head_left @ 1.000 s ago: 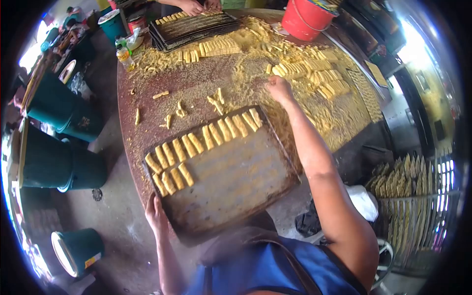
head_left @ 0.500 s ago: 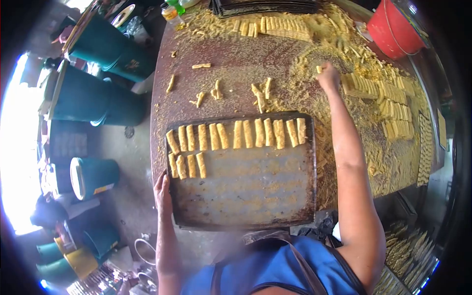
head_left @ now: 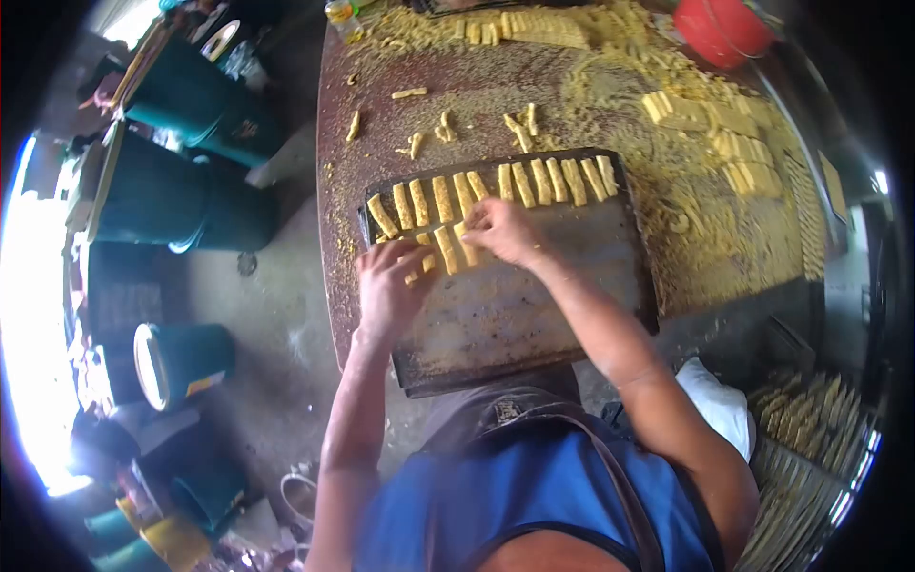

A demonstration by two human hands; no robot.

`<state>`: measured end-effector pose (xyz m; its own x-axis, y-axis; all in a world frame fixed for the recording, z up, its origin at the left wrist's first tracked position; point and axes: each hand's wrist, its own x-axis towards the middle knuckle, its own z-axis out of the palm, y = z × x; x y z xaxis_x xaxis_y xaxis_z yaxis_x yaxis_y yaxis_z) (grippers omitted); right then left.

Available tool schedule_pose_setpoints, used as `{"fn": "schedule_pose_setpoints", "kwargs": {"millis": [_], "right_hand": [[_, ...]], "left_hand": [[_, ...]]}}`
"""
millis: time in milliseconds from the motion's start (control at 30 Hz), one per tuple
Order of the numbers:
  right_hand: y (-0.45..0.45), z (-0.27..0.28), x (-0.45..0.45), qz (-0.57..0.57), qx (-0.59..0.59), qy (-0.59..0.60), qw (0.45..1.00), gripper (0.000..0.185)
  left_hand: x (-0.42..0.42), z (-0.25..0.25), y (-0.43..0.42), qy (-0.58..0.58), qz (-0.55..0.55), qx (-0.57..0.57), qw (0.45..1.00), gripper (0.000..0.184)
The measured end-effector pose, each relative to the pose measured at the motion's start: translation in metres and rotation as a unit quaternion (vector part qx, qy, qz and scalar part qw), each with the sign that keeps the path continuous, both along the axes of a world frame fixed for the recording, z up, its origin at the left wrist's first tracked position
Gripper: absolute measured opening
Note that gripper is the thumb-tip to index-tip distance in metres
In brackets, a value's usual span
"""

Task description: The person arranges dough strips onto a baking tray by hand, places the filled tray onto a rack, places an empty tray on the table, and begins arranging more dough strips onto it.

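Note:
A dark baking tray (head_left: 534, 315) holds a back row of pale yellow, crumb-flecked dough sticks (head_left: 442, 199) and a shorter second row at its left. My right hand (head_left: 505, 232) pinches a dough stick (head_left: 467, 246) at the right end of that second row. My left hand (head_left: 389, 281) reaches over the tray's left edge, fingers stretched across the first sticks of the second row and partly hiding them. Whether it grips any of them does not show; the fingers look extended.
Crumbs and several broken dough pieces (head_left: 519, 126) lie on the brown table (head_left: 367, 81) beyond the tray. Stacked cut sticks (head_left: 739, 148) lie at the right, with another row (head_left: 543, 30) at the back. A red bucket (head_left: 721, 30) stands back right; green bins (head_left: 143, 191) stand left.
My right hand has come from the crumbed area at the right to the second row with a dough stick. My left hand has moved from the tray's side onto the sticks. The tray appears turned slightly.

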<state>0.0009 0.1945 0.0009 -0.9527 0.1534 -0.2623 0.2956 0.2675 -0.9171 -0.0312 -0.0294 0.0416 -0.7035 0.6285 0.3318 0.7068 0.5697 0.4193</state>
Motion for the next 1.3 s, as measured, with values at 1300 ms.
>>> {"fn": "schedule_pose_setpoints", "kwargs": {"millis": [1300], "right_hand": [[0.815,-0.060,0.263,-0.326,0.386,-0.233,0.831,0.084]], "left_hand": [[0.160,-0.075,0.764,-0.114,-0.265,-0.055,0.956,0.084]]}}
